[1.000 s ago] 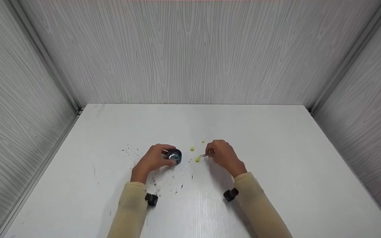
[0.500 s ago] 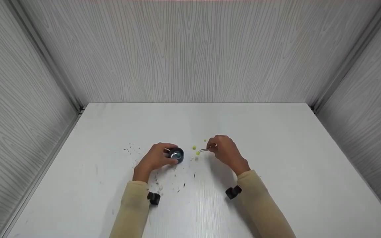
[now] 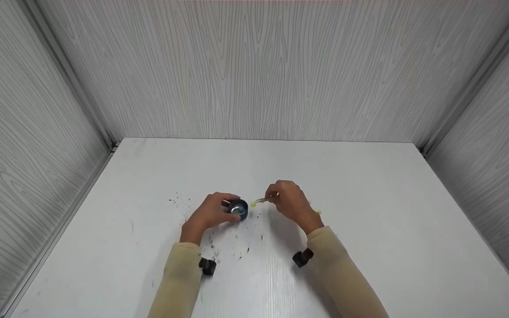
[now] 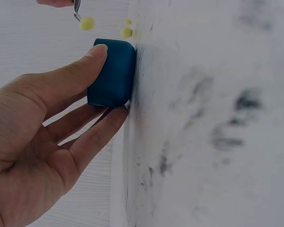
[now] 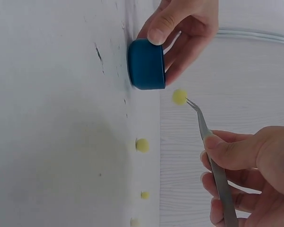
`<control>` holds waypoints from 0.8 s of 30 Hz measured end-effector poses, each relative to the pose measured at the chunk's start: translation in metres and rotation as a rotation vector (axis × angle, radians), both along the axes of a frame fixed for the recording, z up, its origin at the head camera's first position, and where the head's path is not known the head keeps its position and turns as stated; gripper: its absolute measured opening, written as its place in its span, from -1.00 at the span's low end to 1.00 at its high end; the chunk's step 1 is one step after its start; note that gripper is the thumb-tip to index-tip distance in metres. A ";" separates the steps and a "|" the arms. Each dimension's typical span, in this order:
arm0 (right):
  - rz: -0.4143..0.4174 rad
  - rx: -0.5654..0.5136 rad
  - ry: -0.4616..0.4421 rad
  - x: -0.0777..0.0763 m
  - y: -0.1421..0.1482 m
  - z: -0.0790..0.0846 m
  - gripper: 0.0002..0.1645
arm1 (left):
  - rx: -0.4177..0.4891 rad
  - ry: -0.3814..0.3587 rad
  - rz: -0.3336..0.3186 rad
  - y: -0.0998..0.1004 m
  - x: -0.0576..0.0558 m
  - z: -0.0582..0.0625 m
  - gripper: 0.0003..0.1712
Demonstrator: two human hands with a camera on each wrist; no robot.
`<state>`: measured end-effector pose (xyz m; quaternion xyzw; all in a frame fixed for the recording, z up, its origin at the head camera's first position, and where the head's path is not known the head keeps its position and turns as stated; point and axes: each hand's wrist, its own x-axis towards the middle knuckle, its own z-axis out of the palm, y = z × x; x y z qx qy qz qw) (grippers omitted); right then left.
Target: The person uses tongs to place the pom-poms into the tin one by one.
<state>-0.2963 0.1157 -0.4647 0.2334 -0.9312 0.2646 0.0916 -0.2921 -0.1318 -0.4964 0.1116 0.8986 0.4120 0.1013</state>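
Note:
In the left wrist view, my left hand (image 4: 52, 127) grips a small blue cup (image 4: 114, 73), thumb at its rim and fingers round the far side. The cup stands upright on the table, its shiny inside showing in the head view. My right hand (image 5: 255, 161) pinches metal tweezers (image 5: 220, 182) with bent tips. Between those tips is a small yellow ball (image 5: 180, 97), held off the table just to the right of the cup, slightly above rim height. Below the tweezers, more yellow balls lie on the table, among them a larger one (image 5: 142, 144) and a smaller one (image 5: 145, 195).
Dark smudges and specks (image 3: 212, 247) mark the white tabletop (image 3: 347, 176) around the left hand. Another yellow bit (image 3: 317, 211) shows beside the right wrist. Wood-grain panels (image 3: 254, 70) wall the table at the back and both sides.
The tweezers have lifted the yellow ball from the table and carried it left to beside the cup. My left hand keeps its hold on the cup.

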 end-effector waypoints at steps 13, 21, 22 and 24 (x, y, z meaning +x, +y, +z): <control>0.044 0.012 -0.015 -0.003 -0.025 -0.006 -0.87 | 0.019 0.024 -0.018 0.000 0.002 -0.002 -0.33; 0.050 0.034 -0.024 -0.006 -0.037 -0.009 -0.88 | 0.027 0.053 -0.054 -0.003 0.000 -0.001 -0.33; 0.048 0.037 -0.023 -0.007 -0.038 -0.010 -0.88 | 0.026 0.055 -0.057 -0.004 0.000 -0.001 -0.33; 0.048 0.038 -0.022 -0.008 -0.040 -0.011 -0.89 | 0.026 0.058 -0.062 -0.004 0.000 0.000 -0.33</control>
